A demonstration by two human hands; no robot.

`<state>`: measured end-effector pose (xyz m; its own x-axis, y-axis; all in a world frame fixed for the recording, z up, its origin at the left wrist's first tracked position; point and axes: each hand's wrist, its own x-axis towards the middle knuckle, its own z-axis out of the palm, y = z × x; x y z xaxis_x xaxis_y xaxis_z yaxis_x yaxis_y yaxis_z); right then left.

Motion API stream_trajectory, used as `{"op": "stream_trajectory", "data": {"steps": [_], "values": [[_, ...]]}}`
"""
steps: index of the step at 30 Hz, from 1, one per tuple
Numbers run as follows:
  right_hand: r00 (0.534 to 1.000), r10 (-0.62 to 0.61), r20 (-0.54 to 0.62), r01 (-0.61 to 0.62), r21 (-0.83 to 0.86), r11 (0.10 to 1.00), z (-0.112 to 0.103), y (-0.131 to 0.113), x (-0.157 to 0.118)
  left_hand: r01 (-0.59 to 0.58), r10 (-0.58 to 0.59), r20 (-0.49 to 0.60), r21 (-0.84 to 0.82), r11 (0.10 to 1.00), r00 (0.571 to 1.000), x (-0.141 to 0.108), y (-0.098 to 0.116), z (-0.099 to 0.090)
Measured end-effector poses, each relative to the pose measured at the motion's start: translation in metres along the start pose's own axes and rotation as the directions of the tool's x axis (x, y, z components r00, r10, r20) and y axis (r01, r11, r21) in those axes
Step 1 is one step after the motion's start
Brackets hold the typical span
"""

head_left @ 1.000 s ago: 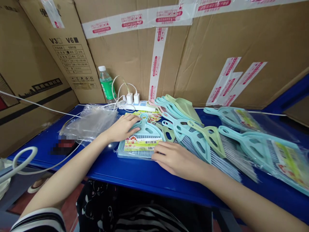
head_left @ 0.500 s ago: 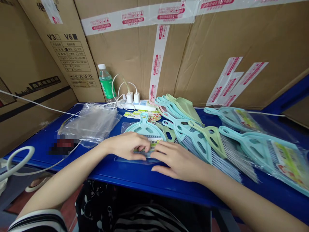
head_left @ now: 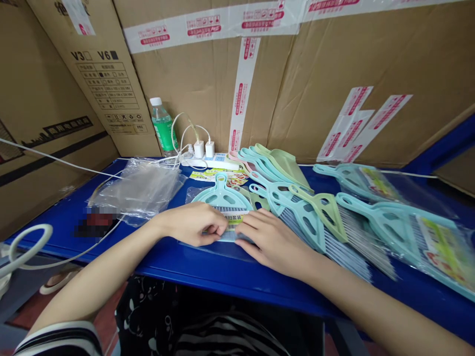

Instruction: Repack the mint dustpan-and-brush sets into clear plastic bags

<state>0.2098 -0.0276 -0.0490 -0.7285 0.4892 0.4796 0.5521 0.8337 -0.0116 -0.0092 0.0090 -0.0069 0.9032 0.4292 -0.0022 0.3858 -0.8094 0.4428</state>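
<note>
In front of me lies a light-blue dustpan-and-brush set (head_left: 221,186) inside a clear plastic bag (head_left: 202,251), its handle pointing away. A printed card (head_left: 233,217) shows over the grey bristles between my hands. My left hand (head_left: 195,223) is closed at the bag's near left part, fingers curled inward. Across from it, my right hand (head_left: 269,241) has bent fingers on the bag's near right part, thumb below. Both hands hide much of the bag's near end.
Loose brushes (head_left: 308,212) and stacked dustpans (head_left: 282,163) lie to the right, beside bagged sets (head_left: 401,227). Clear bags (head_left: 144,190) are on the left. Behind stand a power strip (head_left: 222,162), loose cards (head_left: 237,177), a bottle (head_left: 163,126) and cardboard boxes (head_left: 208,79).
My right hand's thumb has drawn up toward its fingers, onto the bag. My left fingers have curled in more, and more of the card's print shows between the hands.
</note>
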Motion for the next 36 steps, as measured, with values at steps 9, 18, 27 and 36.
{"op": "stream_trajectory", "data": {"steps": [9,18,27,36], "values": [[0.993,-0.052,-0.107,0.039,-0.122,0.992,0.010,-0.005,0.003,-0.001,0.002,-0.022,0.023,1.000,1.000,0.000,0.002,0.000],[0.992,-0.049,-0.120,0.029,-0.166,0.986,0.010,-0.006,0.004,0.060,-0.068,0.031,0.212,0.975,0.997,-0.002,0.006,-0.002],[0.989,-0.022,-0.145,0.001,-0.140,0.990,0.010,-0.008,0.002,0.040,-0.051,0.046,0.203,0.978,0.998,-0.002,0.005,-0.001],[0.991,-0.003,-0.131,-0.011,-0.101,0.995,0.012,-0.007,0.003,0.047,-0.060,0.058,0.204,0.978,0.997,0.000,0.005,0.001]]}}
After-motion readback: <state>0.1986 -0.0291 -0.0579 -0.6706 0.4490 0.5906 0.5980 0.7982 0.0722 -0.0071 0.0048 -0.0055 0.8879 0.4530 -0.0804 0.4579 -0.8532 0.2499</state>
